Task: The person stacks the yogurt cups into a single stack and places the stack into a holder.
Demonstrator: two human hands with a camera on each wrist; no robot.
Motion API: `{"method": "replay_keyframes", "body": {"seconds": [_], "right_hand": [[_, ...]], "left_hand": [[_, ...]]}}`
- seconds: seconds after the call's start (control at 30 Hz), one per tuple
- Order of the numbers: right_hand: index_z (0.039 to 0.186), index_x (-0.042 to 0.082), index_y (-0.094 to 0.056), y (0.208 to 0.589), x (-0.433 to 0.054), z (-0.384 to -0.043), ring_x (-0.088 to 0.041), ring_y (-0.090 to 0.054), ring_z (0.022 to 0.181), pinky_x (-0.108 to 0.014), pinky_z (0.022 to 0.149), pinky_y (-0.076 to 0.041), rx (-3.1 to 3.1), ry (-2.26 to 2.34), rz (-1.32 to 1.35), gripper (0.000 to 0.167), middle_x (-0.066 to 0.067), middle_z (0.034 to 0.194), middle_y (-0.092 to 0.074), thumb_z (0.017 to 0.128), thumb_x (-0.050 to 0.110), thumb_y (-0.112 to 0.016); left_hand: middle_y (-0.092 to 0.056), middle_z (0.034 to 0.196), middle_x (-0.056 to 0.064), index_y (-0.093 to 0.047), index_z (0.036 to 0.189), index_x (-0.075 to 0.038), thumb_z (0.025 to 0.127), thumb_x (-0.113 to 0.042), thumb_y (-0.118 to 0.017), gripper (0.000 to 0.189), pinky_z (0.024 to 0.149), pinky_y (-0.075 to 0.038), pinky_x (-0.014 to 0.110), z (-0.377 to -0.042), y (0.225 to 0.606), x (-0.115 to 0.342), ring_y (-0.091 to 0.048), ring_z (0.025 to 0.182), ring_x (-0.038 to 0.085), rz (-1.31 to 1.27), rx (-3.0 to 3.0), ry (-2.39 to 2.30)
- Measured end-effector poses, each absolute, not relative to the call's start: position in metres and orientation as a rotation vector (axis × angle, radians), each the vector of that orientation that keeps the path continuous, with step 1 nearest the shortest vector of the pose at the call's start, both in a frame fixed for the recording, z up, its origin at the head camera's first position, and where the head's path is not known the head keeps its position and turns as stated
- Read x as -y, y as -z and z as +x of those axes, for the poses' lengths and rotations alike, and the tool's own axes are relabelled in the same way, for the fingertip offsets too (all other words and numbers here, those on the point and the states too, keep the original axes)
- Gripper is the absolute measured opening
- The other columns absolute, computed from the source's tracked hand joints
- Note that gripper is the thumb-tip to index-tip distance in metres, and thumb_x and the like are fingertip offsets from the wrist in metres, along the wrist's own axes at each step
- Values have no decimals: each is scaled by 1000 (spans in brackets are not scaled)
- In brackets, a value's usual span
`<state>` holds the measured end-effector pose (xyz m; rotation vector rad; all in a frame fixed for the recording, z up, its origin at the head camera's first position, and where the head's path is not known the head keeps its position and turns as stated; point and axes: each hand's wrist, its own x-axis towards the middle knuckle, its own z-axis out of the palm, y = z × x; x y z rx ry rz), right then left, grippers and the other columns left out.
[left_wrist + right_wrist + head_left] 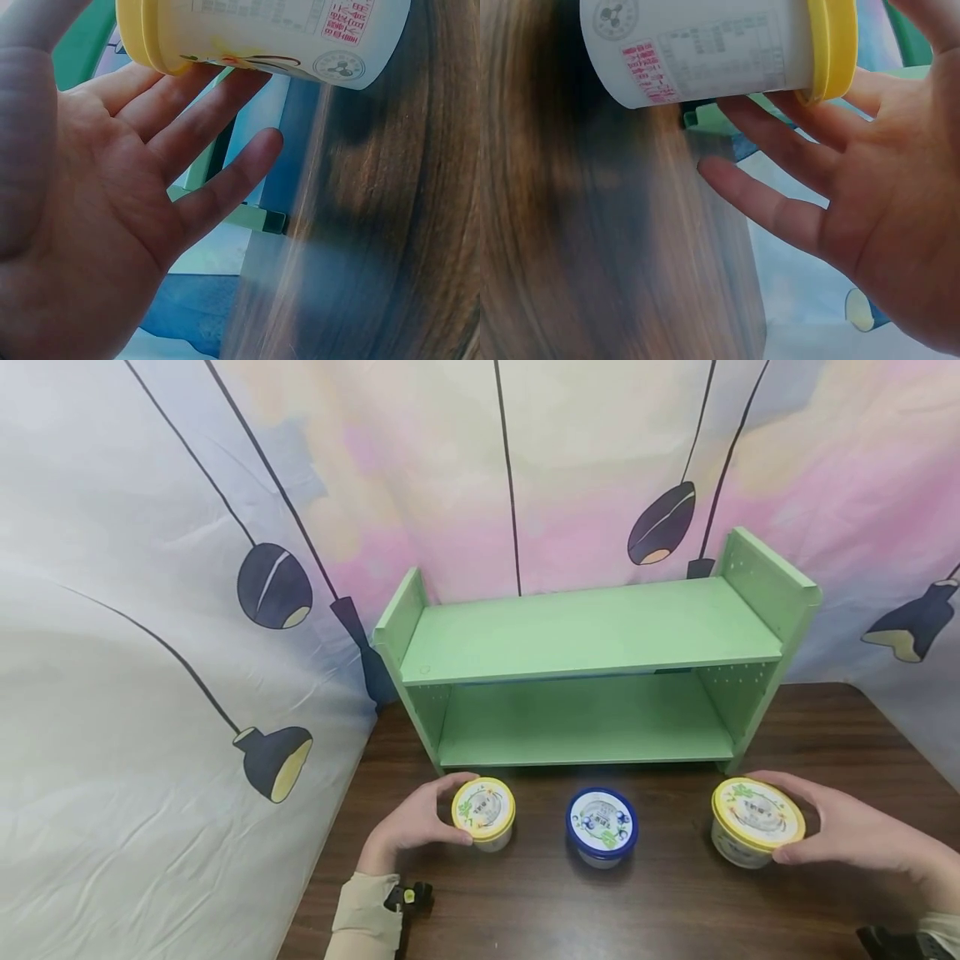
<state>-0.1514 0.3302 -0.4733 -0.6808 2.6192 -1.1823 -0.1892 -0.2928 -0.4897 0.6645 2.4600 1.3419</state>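
In the head view my left hand (415, 817) has thumb and fingers around the left side of a small white tub with a yellow lid (483, 810). In the left wrist view the fingers lie behind that tub's printed wall (300, 37), with the little finger apart from it. My right hand (847, 827) holds a second yellow-lidded tub (757, 814) from its right side, thumb at the front. Printed red characters show on this tub's wall (697, 56) in the right wrist view. Between the hands stands a tub with a blue lid (602, 822), touched by neither.
A green two-tier shelf (592, 631) stands behind the tubs on the dark wooden table (540, 910). Its side panels rise above the upper board. A cloth backdrop painted with hanging lamps (450, 485) covers the back and left.
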Motion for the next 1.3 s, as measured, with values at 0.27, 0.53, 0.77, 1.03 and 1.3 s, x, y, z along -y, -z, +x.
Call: {"method": "replay_keyframes", "body": {"seconds": [0.27, 0.53, 0.77, 1.03, 1.3], "right_hand": [[161, 13, -44, 459, -308, -155, -1, -55, 113, -24, 81, -49, -2651, 1205, -703, 95, -1, 136, -63, 81, 18, -95], [162, 14, -42, 435, -275, -166, -8, -60, 112, -28, 81, -56, -2529, 1353, -777, 95, -12, 138, -60, 82, 15, -94], [164, 18, -40, 426, -231, -181, -10, -57, 124, -29, 94, -52, -2489, 1435, -916, 99, -6, 146, -58, 81, 14, -93], [163, 27, -43, 419, -169, -197, -21, -55, 129, -58, 104, -45, -2456, 1528, -997, 98, 4, 145, -60, 79, 22, -95], [164, 25, -42, 412, -130, -194, -22, -52, 139, -41, 111, -43, -2313, 1640, -1116, 102, 5, 151, -59, 78, 20, -97]], "left_hand": [[-64, 142, -7, -56, 153, -14, 75, -27, -101, 91, 117, -37, 56, -189, 491, 293, -55, 138, 22, 682, -2454, -1347], [-64, 142, -8, -56, 153, -16, 75, -28, -101, 91, 117, -38, 55, -192, 487, 291, -55, 137, 20, 681, -2461, -1350], [-64, 142, -8, -56, 154, -19, 75, -31, -101, 92, 114, -41, 56, -190, 491, 292, -54, 137, 24, 652, -2466, -1329], [-64, 142, -9, -56, 154, -21, 76, -30, -100, 90, 115, -40, 54, -189, 492, 292, -54, 137, 22, 634, -2443, -1345], [-63, 144, -9, -55, 155, -21, 76, -29, -101, 91, 115, -41, 52, -189, 492, 293, -54, 137, 21, 637, -2454, -1324]]}}
